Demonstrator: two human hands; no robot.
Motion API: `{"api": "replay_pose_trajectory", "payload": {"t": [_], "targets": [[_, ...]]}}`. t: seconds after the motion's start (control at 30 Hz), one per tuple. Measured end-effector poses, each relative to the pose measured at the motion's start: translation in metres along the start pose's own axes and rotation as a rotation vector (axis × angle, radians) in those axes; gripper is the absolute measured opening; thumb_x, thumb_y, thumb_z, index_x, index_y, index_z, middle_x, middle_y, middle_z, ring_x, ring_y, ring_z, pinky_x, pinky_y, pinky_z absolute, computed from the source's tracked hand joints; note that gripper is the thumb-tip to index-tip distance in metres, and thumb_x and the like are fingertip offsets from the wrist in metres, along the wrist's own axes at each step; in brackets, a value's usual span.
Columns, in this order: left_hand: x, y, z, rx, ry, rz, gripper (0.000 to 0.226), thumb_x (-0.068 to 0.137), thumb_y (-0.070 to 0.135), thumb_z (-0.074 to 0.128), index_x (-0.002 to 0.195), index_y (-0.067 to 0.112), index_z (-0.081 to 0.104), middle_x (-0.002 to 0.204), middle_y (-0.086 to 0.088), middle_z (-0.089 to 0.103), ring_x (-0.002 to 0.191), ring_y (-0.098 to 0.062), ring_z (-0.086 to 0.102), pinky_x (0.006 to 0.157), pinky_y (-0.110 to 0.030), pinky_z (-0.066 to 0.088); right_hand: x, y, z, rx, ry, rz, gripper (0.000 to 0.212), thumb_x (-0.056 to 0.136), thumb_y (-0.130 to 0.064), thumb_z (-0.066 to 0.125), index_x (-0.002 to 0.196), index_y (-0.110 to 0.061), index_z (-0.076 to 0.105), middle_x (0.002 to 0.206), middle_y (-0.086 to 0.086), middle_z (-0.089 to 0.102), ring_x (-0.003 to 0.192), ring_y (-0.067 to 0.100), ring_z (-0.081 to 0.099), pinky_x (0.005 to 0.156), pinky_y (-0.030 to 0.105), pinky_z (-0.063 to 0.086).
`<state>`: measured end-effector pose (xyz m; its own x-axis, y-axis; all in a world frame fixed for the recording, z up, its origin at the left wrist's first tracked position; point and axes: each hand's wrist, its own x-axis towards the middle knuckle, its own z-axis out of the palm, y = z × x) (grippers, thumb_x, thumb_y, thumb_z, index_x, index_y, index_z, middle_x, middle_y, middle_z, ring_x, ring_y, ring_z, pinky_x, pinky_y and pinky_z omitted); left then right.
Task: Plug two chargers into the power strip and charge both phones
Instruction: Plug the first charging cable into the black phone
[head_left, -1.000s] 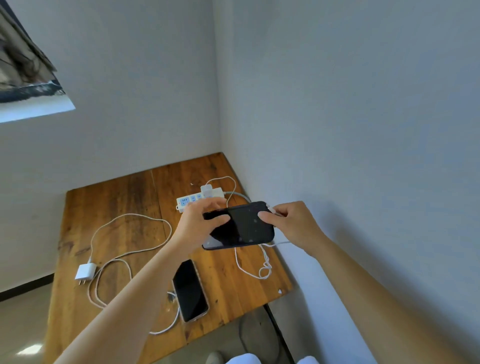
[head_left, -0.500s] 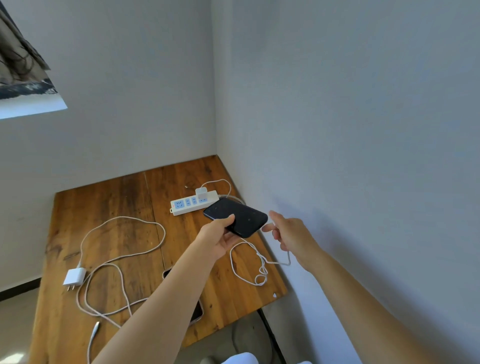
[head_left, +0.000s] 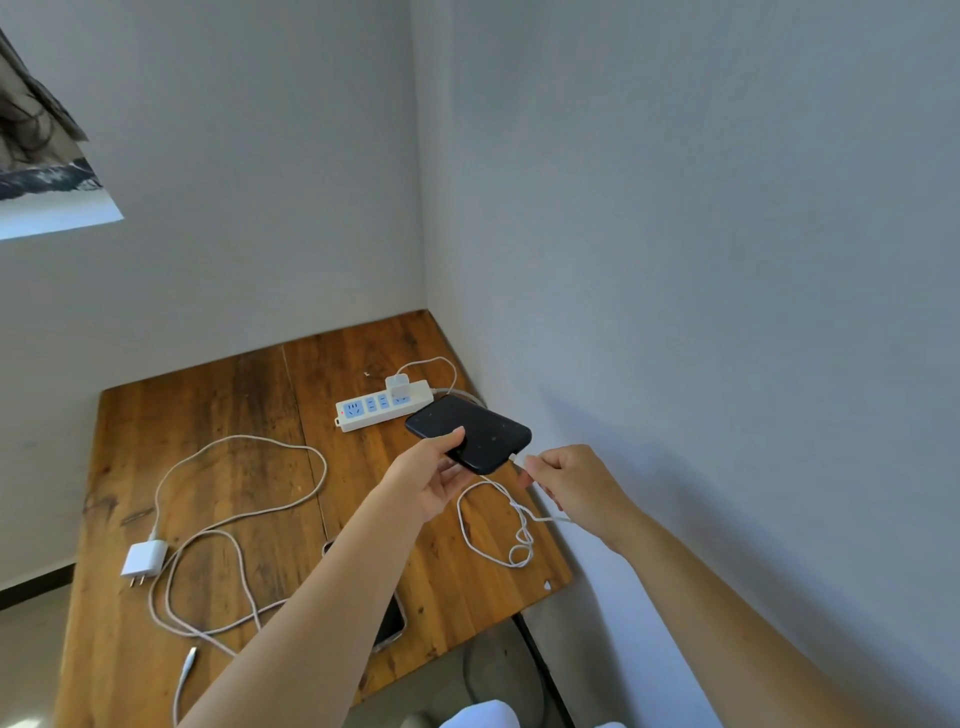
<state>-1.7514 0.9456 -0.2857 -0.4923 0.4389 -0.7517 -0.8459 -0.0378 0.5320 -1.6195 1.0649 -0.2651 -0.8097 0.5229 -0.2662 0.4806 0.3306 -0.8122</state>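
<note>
Head view: a rigid, slick phone (head_left: 470, 434) is gripped edgewise by the left hand (head_left: 431, 480); the limp cable's plug (head_left: 518, 459) is pinched by the right hand (head_left: 569, 480).

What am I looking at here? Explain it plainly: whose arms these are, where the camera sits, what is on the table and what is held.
The camera sits on a person's head, looking down at their own bare arms. The left hand holds a black phone. The right hand pinches a white cable at the phone's end. On the wooden table lie a power strip with one charger plugged in, a second charger unplugged with its cable, and a second phone, partly hidden by the arm.
</note>
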Motion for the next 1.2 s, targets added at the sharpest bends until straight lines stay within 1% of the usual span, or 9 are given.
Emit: {"api": "replay_pose_trajectory", "payload": {"t": [0.13, 0.27, 0.4, 0.53, 0.73, 0.83, 0.93, 1.07, 1.2], "targets": [[0.0, -0.003, -0.001, 0.001, 0.001, 0.001, 0.044, 0.084, 0.01, 0.069, 0.123, 0.012, 0.05, 0.107, -0.018, 0.068, 0.08, -0.032, 0.071, 0.043, -0.026, 0.054, -0.001, 0.0, 0.003, -0.007, 0.017, -0.013, 0.039, 0.095, -0.029, 0.048, 0.062, -0.016, 0.065, 0.044, -0.006, 0.043, 0.044, 0.007, 0.044, 0.052, 0.017, 0.04], [0.001, -0.004, 0.001, 0.008, 0.008, 0.01, 0.042, 0.084, 0.01, 0.069, 0.121, 0.013, 0.05, 0.107, -0.017, 0.068, 0.081, -0.032, 0.071, 0.044, -0.027, 0.054, -0.001, 0.0, 0.003, -0.013, 0.054, 0.001, 0.039, 0.095, -0.028, 0.048, 0.061, -0.017, 0.064, 0.043, -0.009, 0.045, 0.046, 0.007, 0.048, 0.055, 0.017, 0.041], [0.001, -0.006, 0.003, 0.023, 0.011, 0.018, 0.039, 0.084, 0.01, 0.068, 0.119, 0.012, 0.051, 0.11, -0.018, 0.067, 0.083, -0.033, 0.07, 0.045, -0.027, 0.055, -0.001, 0.0, 0.004, -0.056, 0.095, -0.009, 0.04, 0.095, -0.028, 0.049, 0.058, -0.019, 0.062, 0.032, -0.016, 0.046, 0.039, -0.004, 0.049, 0.05, 0.014, 0.034], [0.003, -0.011, 0.003, 0.021, 0.021, 0.027, 0.041, 0.084, 0.008, 0.068, 0.121, 0.011, 0.05, 0.108, -0.018, 0.067, 0.082, -0.032, 0.071, 0.045, -0.028, 0.056, 0.001, 0.0, 0.006, -0.067, 0.149, -0.011, 0.042, 0.094, -0.028, 0.051, 0.054, -0.022, 0.06, 0.032, -0.011, 0.045, 0.04, 0.003, 0.048, 0.049, 0.014, 0.034], [0.003, -0.018, -0.002, -0.004, 0.018, 0.022, 0.047, 0.083, 0.004, 0.068, 0.126, 0.01, 0.048, 0.102, -0.019, 0.069, 0.076, -0.031, 0.072, 0.044, -0.028, 0.055, 0.002, 0.006, 0.008, -0.066, 0.123, 0.003, 0.037, 0.094, -0.028, 0.051, 0.062, -0.017, 0.066, 0.038, -0.011, 0.045, 0.044, 0.005, 0.049, 0.052, 0.016, 0.036], [0.002, -0.018, -0.003, 0.019, 0.011, 0.022, 0.041, 0.084, 0.004, 0.067, 0.12, 0.01, 0.05, 0.103, -0.019, 0.068, 0.076, -0.031, 0.072, 0.045, -0.028, 0.055, 0.002, 0.009, 0.011, -0.073, 0.123, 0.011, 0.037, 0.094, -0.028, 0.051, 0.065, -0.013, 0.067, 0.041, -0.01, 0.044, 0.043, 0.005, 0.048, 0.051, 0.016, 0.035], [0.001, -0.017, -0.002, 0.063, -0.001, 0.047, 0.028, 0.084, 0.004, 0.066, 0.109, 0.009, 0.053, 0.105, -0.017, 0.068, 0.078, -0.03, 0.072, 0.048, -0.029, 0.057, 0.001, 0.012, 0.01, -0.067, 0.105, 0.03, 0.039, 0.095, -0.027, 0.051, 0.067, -0.005, 0.068, 0.031, -0.012, 0.044, 0.036, -0.001, 0.048, 0.05, 0.017, 0.035], [0.001, -0.013, -0.002, 0.157, -0.002, 0.084, 0.019, 0.084, 0.004, 0.066, 0.097, 0.012, 0.054, 0.1, -0.014, 0.068, 0.08, -0.029, 0.071, 0.053, -0.03, 0.059, 0.001, 0.017, 0.009, -0.006, 0.026, 0.023, 0.05, 0.094, -0.025, 0.051, 0.045, -0.018, 0.044, 0.028, -0.011, 0.039, 0.03, 0.0, 0.044, 0.049, 0.017, 0.034], [0.0, -0.013, -0.006, 0.19, -0.047, 0.102, 0.02, 0.085, 0.006, 0.066, 0.102, 0.012, 0.055, 0.104, -0.014, 0.068, 0.086, -0.029, 0.07, 0.054, -0.03, 0.059, -0.001, 0.027, 0.013, 0.046, -0.01, 0.026, 0.052, 0.095, -0.028, 0.051, 0.044, -0.02, 0.042, 0.034, -0.011, 0.038, 0.032, 0.0, 0.042, 0.05, 0.015, 0.035]]}}
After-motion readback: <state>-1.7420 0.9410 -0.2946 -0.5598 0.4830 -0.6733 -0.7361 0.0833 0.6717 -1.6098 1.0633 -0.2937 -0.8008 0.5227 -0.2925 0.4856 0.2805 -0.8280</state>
